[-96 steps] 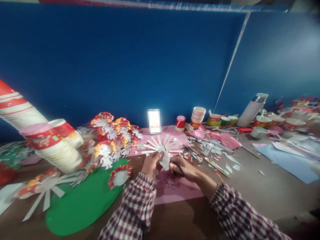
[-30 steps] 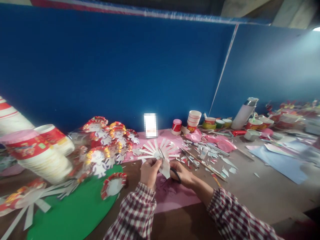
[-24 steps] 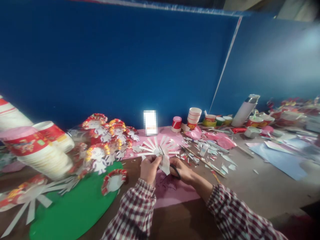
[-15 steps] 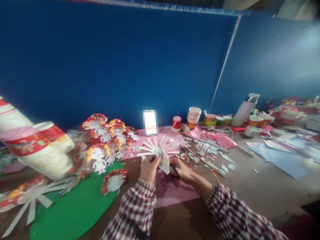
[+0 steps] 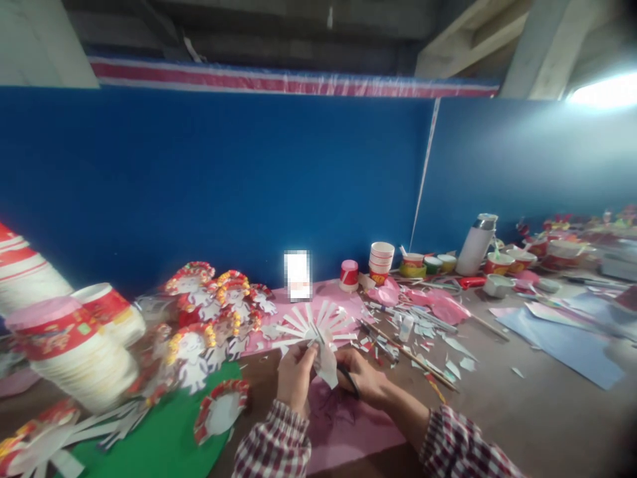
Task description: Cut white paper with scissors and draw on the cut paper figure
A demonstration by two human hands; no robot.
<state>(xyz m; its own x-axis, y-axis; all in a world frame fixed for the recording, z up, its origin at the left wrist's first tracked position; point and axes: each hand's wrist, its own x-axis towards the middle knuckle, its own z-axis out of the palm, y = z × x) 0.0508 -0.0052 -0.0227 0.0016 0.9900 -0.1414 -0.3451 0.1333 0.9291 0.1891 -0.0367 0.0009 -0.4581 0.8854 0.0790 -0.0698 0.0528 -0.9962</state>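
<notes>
Between thumb and fingers, my left hand [image 5: 297, 372] pinches a small piece of white paper [image 5: 326, 365]. My right hand [image 5: 367, 378] has its fingers in the dark handles of scissors [image 5: 348, 382], whose blades meet the paper near my left fingertips. Just beyond the hands lies a white paper cup cut into spread strips [image 5: 318, 322], on a pink sheet [image 5: 348, 299]. Below the hands, another pink sheet [image 5: 343, 431] carries dark scraps.
Paper dolls with red and yellow trim [image 5: 192, 355] and a green sheet [image 5: 164, 431] lie left, beside stacked paper cups [image 5: 74, 358]. Scraps and a thin stick [image 5: 413, 358] lie right. A white bottle [image 5: 476, 245] and small bowls stand behind, before a blue partition [image 5: 223, 179].
The view has tilted up, so everything sits lower in the picture and more ceiling shows. Both hands keep the paper and scissors in nearly the same place.
</notes>
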